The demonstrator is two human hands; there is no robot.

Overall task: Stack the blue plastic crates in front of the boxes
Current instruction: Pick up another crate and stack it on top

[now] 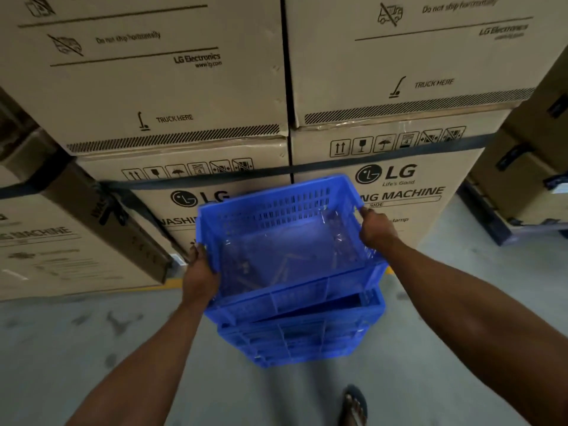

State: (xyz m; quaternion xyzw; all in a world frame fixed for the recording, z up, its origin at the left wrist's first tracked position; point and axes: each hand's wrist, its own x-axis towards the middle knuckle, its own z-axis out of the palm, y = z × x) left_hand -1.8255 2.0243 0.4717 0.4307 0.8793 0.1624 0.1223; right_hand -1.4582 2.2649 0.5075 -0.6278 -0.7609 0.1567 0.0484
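Observation:
I hold a blue plastic crate (276,210) with slotted walls by its two short sides, tilted a little. My left hand (201,276) grips its left rim and my right hand (376,229) grips its right rim. Clear plastic film lies inside it. Directly below sits a stack of more blue crates (295,336) on the floor, and the held crate's near edge overlaps the stack's top. Large brown washing machine boxes (399,167) stand just behind the crates.
Cardboard boxes are piled high across the back, bound by a dark strap (215,179). More boxes lean at the left (61,241) and stand at the right (528,179). Grey concrete floor (92,333) surrounds the stack. My sandalled foot (355,407) is near the bottom edge.

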